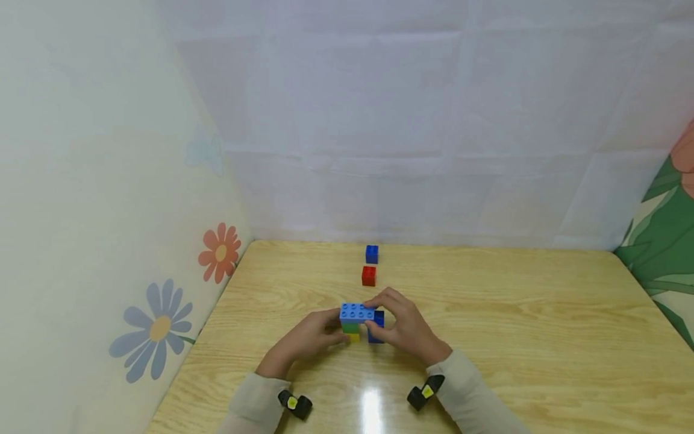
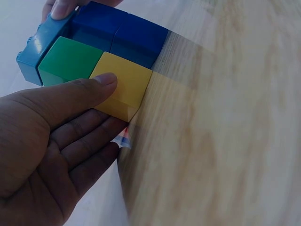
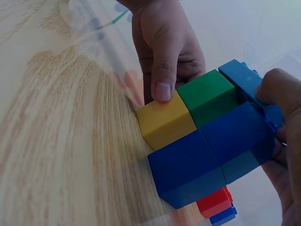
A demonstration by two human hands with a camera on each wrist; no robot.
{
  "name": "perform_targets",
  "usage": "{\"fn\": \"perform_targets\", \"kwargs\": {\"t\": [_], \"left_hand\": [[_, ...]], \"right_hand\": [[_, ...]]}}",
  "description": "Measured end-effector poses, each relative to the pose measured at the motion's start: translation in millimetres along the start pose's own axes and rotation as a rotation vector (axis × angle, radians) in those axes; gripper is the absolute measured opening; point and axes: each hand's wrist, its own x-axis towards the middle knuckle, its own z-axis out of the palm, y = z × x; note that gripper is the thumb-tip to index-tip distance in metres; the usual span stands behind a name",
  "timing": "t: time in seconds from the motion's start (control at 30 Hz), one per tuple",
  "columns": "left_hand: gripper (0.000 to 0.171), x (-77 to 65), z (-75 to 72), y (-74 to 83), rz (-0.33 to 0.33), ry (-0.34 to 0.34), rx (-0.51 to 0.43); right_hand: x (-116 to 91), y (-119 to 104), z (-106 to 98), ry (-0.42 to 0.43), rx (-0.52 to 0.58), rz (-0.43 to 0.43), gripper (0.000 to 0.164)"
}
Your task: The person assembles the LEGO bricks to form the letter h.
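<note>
A yellow brick stands on the table with a green brick stacked on it. My left hand holds this stack low down, its thumb on the yellow brick. Beside it rises a stack of two dark blue bricks. A long light blue brick with studs lies across the top, over the green brick and reaching toward the dark blue stack. My right hand pinches its right end between thumb and fingers. Whether it is fully seated there, I cannot tell.
Behind the stacks, a red brick and a small blue brick sit in a line on the wooden table. A white cloth hangs at the table's far edge, and a flower-decorated wall borders the left side.
</note>
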Motion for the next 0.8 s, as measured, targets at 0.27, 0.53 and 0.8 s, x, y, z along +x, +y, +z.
{"fn": "perform_targets", "kwargs": {"t": [0.27,0.53,0.8], "left_hand": [[0.055,-0.2,0.0,-0.6,0.009,-0.002,-0.018],[0.055,-1.3,-0.5,0.5,0.001,-0.012,-0.028],[0.054,-1.3,-0.9,0.4,0.005,-0.012,-0.016]], "right_hand": [[0.0,-1.2,0.3,0.007,-0.003,-0.015,0.028],[-1.2,0.5,1.6,0.023,-0.001,-0.039,0.028],[-2.4,1.9,3.0,0.029,0.01,-0.05,0.028]]}}
